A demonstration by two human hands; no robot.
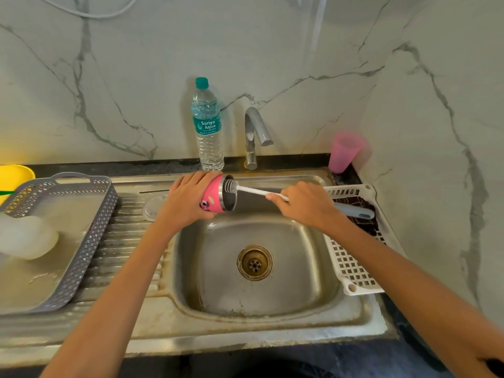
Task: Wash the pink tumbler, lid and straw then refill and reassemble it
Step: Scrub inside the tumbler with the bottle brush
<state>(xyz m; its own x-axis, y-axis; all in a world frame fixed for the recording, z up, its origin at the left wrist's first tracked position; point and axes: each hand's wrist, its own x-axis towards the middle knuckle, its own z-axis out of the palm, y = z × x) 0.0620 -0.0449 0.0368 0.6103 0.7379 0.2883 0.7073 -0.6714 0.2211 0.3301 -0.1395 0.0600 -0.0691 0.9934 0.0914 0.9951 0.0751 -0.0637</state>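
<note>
My left hand (188, 196) grips the pink tumbler (212, 196), held on its side over the back of the sink with its steel mouth facing right. My right hand (305, 201) holds a white bottle brush (256, 190) by its handle; the bristle head sits at the tumbler's mouth. A clear round lid (153, 207) lies on the ribbed drainboard left of the tumbler. A thin metal straw (154, 190) lies behind it near the sink's back edge.
The steel sink (313, 282) with a brass drain lies below my hands. A water bottle (207, 126) and the tap (255, 135) stand behind. A grey basket (90, 241) sits left, a white basket (351, 271) right, a pink cup (344, 152) in the corner.
</note>
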